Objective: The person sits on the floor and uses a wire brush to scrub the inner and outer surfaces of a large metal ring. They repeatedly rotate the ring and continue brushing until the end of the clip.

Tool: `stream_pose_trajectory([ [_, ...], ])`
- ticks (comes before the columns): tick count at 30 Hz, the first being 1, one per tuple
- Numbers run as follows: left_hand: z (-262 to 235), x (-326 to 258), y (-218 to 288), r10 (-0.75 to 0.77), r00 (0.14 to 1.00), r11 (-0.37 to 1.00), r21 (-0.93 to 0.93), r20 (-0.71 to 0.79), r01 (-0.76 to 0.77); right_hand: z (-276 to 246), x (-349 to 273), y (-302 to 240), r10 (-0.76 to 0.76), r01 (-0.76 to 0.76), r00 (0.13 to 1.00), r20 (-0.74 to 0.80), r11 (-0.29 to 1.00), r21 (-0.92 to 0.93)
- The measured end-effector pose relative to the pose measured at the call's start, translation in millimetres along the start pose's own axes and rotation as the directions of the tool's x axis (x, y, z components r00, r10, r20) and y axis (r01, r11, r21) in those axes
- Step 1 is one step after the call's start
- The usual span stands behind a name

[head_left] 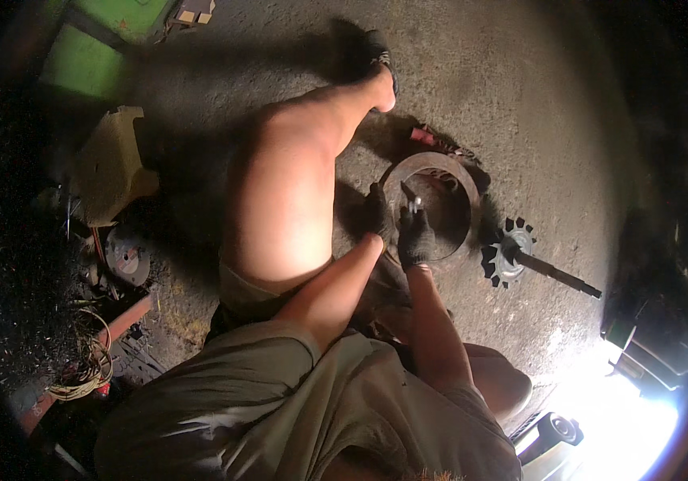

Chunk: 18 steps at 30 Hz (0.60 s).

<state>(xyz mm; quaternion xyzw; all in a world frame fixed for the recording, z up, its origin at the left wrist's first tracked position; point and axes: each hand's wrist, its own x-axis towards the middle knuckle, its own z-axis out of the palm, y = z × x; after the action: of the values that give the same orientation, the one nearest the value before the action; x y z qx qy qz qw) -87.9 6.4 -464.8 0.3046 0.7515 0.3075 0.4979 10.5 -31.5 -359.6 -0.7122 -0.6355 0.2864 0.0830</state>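
Note:
A round, rusty metal housing (466, 186) with a thick rim and a deep hollow stands on the floor in front of me. My left hand (375, 212), in a dark glove, grips the housing at its left side; the inner fingers are partly hidden. Over the near part of the opening is my right hand (417, 238), also gloved. It is closed on a small dark tool with a shiny metal part (416, 205), whose exact kind I cannot make out. Something coiled or wire-like lies in shadow inside the hollow.
Right of the housing lies a finned rotor on a long shaft (556, 272). A red-handled item (422, 135) sits just beyond the rim. At left are a tan metal cover (111, 172), a disc (127, 256), a reddish bar (129, 317) and coiled cable (87, 385). A bright lamp (625, 425) glares lower right.

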Motion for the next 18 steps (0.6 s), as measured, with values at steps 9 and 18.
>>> stream_pose_trajectory([
  [9,0.3,-6.2,-8.5,0.175,0.983,0.968,0.194,-0.056,-0.161,-4.7,1.2,-4.6,-0.133,0.11,0.988,-0.081,0.963,-0.247],
  [18,-22.0,-18.5,32.7,-0.017,0.998,0.989,0.147,-0.065,0.026,-9.7,7.8,-6.9,-0.154,0.138,0.988,-0.017,0.927,-0.348],
])
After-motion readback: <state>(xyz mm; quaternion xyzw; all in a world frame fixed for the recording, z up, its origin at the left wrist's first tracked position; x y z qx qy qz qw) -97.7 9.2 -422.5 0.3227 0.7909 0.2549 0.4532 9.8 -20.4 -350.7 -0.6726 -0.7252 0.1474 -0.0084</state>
